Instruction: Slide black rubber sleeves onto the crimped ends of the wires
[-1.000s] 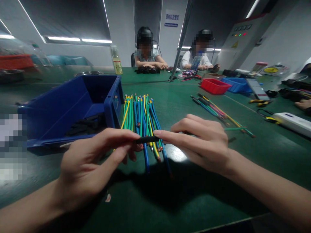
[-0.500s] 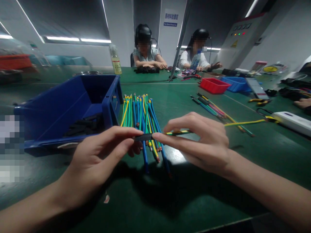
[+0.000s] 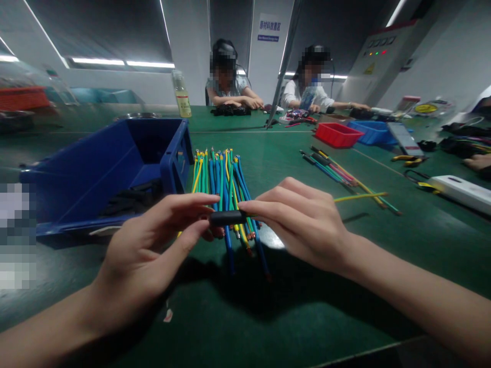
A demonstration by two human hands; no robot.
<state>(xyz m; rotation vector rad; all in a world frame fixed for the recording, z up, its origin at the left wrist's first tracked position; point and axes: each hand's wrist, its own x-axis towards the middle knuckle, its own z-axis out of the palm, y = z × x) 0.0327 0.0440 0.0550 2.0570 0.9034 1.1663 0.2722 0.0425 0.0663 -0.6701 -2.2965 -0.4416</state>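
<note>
My left hand [image 3: 153, 245] pinches one end of a short black tube [image 3: 227, 218] between thumb and forefinger. My right hand [image 3: 303, 222] grips a yellow-green wire [image 3: 360, 196] whose free end sticks out to the right past my fingers, while its near end meets the tube's right end. Both hands hover above a bundle of blue, green and yellow wires [image 3: 224, 189] lying on the green table [image 3: 291, 312].
A blue bin [image 3: 115, 168] holding black pieces stands at left. Loose coloured wires [image 3: 337, 174], a red tray [image 3: 339, 135], a blue tray [image 3: 372, 132], pliers [image 3: 408, 161] and a white box [image 3: 460, 191] lie at right. Two people sit working at the far side.
The wire's free end has shortened toward my right hand, and my right hand has moved closer to the tube. My left hand has held its place.
</note>
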